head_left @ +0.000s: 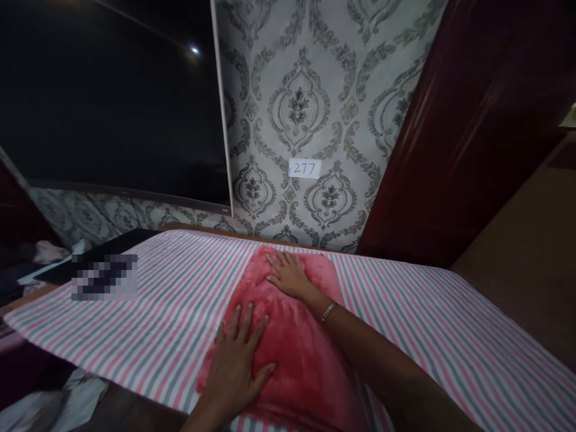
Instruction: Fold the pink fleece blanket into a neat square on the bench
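Observation:
A red and pink plush cloth [297, 354], folded into a long panel, lies across a striped sheet [180, 282]. My left hand [238, 366] rests flat on the cloth's near left part, its fingers spread. Farther off, near the cloth's back edge, my right hand [290, 276] lies palm down with the fingers apart. A thin bracelet [329, 311] circles my right wrist. Neither hand grips anything. Part of the cloth's right side is hidden under my right forearm.
Behind the sheet rises a patterned wall with a paper label [305, 168] reading 277. A large dark television [117, 96] hangs at left. At right stands a dark red glossy panel [450, 120]. Some crumpled cloth [54, 402] lies below the sheet at lower left.

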The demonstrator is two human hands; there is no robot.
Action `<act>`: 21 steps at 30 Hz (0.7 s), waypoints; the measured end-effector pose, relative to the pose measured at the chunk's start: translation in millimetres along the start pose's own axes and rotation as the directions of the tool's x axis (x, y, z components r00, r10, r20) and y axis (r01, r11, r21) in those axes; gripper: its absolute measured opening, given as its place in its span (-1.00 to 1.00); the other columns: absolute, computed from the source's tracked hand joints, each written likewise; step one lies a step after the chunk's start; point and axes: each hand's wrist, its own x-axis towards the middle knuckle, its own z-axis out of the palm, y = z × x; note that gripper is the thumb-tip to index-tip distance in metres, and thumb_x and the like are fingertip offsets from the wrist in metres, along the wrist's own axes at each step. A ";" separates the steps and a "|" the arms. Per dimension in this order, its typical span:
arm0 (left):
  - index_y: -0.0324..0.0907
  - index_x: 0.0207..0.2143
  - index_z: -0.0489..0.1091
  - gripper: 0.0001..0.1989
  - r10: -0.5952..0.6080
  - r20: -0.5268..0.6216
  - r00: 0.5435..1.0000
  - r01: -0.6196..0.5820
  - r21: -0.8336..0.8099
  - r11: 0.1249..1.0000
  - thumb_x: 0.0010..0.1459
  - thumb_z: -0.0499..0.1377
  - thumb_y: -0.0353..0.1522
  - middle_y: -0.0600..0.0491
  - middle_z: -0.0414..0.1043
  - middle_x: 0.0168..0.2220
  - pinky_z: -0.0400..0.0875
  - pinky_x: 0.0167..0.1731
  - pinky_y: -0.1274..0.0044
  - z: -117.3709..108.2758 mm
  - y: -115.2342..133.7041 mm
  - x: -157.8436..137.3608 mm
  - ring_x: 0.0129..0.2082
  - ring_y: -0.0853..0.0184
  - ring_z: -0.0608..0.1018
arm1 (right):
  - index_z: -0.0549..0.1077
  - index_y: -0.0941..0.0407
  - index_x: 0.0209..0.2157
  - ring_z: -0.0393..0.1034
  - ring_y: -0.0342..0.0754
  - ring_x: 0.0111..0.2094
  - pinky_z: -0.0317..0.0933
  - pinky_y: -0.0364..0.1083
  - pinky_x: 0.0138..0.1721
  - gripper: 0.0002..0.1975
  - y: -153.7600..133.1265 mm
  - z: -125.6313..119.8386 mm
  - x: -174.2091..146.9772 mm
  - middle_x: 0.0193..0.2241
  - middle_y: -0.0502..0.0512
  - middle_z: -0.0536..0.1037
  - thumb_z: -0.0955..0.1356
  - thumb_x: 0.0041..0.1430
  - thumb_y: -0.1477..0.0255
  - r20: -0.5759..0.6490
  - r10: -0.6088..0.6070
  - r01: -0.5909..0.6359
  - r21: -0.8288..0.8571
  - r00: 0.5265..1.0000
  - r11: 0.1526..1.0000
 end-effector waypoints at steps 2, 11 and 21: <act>0.07 0.42 -0.02 -0.17 0.003 -0.005 1.000 -0.003 0.009 1.000 0.15 0.21 -0.11 -0.08 -0.13 0.47 0.20 0.18 -0.07 -0.6 2.6 -2.5 0.43 -0.19 -0.02 | -0.08 -0.12 0.45 -0.27 0.24 0.45 -0.36 0.31 0.37 -0.31 1.3 -0.3 15.1 0.47 0.07 -0.15 0.13 0.39 -0.01 0.015 -0.064 0.064 0.017 0.998 0.998; 0.04 0.45 -0.13 -0.05 -0.019 -0.013 1.000 0.019 0.035 0.999 0.11 0.23 -0.02 -0.10 -0.20 0.48 0.18 0.18 -0.11 -1.4 8.9 -10.2 0.42 -0.25 -0.01 | 0.08 -0.02 0.41 0.01 0.18 0.37 -0.06 0.23 0.30 -0.40 15.5 12.9 66.8 0.37 0.16 0.19 0.05 0.45 0.09 0.129 -0.049 0.033 0.123 0.990 0.992; 0.05 0.44 -0.09 -0.19 -0.180 -0.066 0.982 0.166 -0.173 0.971 0.22 0.17 -0.18 -0.08 -0.27 0.49 0.17 0.26 -0.03 3.4 1.2 -13.1 0.44 -0.10 0.02 | 0.24 0.15 0.32 0.19 0.16 0.28 0.04 0.07 0.27 -0.35 24.5 23.3 73.8 0.26 0.32 0.33 0.15 0.40 0.04 0.102 0.098 -0.117 0.206 0.990 0.972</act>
